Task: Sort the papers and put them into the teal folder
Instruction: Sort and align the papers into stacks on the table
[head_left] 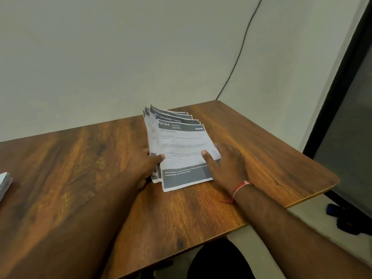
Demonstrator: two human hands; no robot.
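Observation:
A fanned stack of printed papers (181, 141) with dark header bands lies on the wooden table (80, 168), toward its far right part. My left hand (145, 164) holds the stack's left edge, thumb on the top sheet and fingers at the side. My right hand (225, 164) grips the right edge, thumb pressed on the top sheet and fingers past the edge. No teal folder is in view.
Another white paper bundle (5, 184) pokes in at the left edge of the table. A black cable (239, 51) runs down the wall to the table's far corner. A dark object (346, 220) lies on the floor to the right.

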